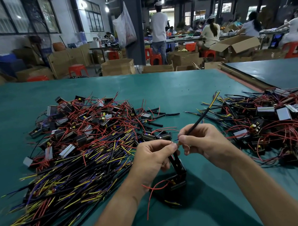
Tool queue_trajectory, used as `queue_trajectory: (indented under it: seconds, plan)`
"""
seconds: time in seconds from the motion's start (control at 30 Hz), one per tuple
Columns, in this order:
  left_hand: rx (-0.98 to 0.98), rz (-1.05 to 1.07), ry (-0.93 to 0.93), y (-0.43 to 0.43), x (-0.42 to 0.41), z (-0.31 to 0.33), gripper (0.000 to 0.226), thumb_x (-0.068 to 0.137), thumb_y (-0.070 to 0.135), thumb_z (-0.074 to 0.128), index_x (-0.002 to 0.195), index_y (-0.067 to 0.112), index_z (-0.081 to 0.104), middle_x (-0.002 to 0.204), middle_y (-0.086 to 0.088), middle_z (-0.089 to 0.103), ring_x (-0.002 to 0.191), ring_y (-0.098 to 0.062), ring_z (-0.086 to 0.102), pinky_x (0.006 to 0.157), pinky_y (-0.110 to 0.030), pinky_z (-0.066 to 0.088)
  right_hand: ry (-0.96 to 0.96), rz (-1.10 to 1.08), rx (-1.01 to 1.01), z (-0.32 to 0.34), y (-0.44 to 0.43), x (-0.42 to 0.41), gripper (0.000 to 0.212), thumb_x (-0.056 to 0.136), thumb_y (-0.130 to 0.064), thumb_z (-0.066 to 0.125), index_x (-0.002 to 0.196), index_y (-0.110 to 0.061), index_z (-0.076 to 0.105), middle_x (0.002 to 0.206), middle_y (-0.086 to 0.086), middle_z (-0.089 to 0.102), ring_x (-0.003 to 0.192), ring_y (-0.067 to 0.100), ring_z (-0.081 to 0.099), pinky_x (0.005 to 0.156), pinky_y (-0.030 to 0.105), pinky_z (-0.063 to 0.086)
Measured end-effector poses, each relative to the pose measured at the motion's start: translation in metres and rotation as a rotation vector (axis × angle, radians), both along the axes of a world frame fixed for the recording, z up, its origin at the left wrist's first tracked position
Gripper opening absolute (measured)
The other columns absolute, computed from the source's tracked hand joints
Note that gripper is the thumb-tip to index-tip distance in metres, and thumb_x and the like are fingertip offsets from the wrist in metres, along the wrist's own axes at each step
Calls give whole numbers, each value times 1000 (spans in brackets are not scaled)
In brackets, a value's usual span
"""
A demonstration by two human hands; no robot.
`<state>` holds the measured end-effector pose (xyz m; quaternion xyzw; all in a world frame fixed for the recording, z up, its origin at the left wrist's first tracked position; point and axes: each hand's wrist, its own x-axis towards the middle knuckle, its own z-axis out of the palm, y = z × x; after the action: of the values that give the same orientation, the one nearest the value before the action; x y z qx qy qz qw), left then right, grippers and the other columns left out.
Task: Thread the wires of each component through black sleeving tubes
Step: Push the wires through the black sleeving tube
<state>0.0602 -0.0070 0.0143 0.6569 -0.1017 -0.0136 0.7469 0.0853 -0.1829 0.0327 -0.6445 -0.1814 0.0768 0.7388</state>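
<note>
Hands meet fingertip to fingertip above a component [177, 177].
Right hand [205, 143] pinches the tube [199, 120], which slants up-right from it; left hand [153, 158] pinches what seems a wire end [178, 143]; the component hangs just below.

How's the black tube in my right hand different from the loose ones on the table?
The held tube is longer and tilted upward, yellow wire poking from its far end; the loose tubes are shorter and lie flat on the table. Both are black.
</note>
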Motion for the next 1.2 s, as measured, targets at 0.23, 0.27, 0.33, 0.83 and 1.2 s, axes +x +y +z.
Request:
queue_trajectory:
  seconds: [0.23,0.27,0.33,0.83,1.2]
  plan:
    - [51,-63,66,2,-2,3,25,91,5,61,69,14,69,51,-10,52,35,-11,42,39,-17,37,41,112,-22,2,-1,-5,6,75,-11,75,78,-10,69,68,5,60,57,15,55,57,26,53]
    - [72,-57,52,2,-2,3,24,92,4,60,70,13,66,49,-8,51,35,-10,42,39,-17,37,58,132,-14,2,-1,-5,7,78,-9,75,78,-9,68,68,6,59,57,15,54,57,26,53]
    - [102,-35,14,1,-3,5,21,92,2,59,73,11,63,52,-6,52,34,-9,43,38,-17,36,98,166,9,2,-1,-5,2,78,-9,70,78,-9,69,71,9,55,55,14,52,57,27,53]
    - [75,74,-150,-7,-1,-2,23,89,5,66,70,18,71,58,1,65,37,-6,39,37,-15,31,112,211,32,5,-12,-5,4,83,-11,64,81,-8,65,81,9,61,71,15,58,64,28,54]
    - [79,200,-203,-12,-1,-7,9,81,7,76,81,16,76,59,2,68,40,-6,48,38,-18,40,49,106,40,6,-15,-2,13,78,-7,62,76,-12,74,76,9,67,62,14,60,64,25,55]
